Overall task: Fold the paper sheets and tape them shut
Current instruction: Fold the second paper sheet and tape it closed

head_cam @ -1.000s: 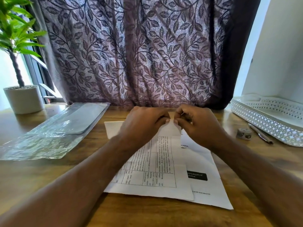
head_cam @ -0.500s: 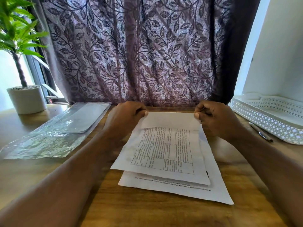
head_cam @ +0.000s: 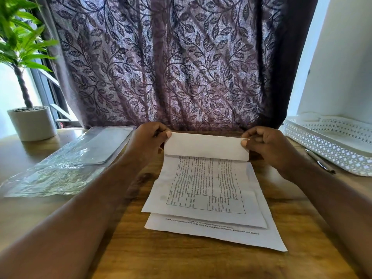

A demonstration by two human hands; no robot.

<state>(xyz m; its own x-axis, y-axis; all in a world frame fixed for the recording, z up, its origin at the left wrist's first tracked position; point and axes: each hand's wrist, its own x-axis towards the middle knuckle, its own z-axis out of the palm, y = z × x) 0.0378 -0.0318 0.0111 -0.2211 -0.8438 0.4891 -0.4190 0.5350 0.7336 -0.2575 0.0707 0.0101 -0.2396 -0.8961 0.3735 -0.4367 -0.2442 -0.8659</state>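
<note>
White printed paper, the top sheet [head_cam: 203, 188], lies on a second sheet [head_cam: 221, 234] on a wooden table [head_cam: 181, 262]. The left hand [head_cam: 149, 139] and right hand [head_cam: 263, 143], set apart, each pinch a far corner, curling that edge toward the viewer. Uneven pulling would likely skew the fold or drag the sheet beneath.

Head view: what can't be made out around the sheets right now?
All head view.
Print on the white table-printed top sheet: too small and blurred to read.
White lower sheet: mostly covered by the top sheet.
White perforated plastic tray: cut off by the right edge.
Left hand, right hand: hold behind the folded-over flap hidden.
</note>
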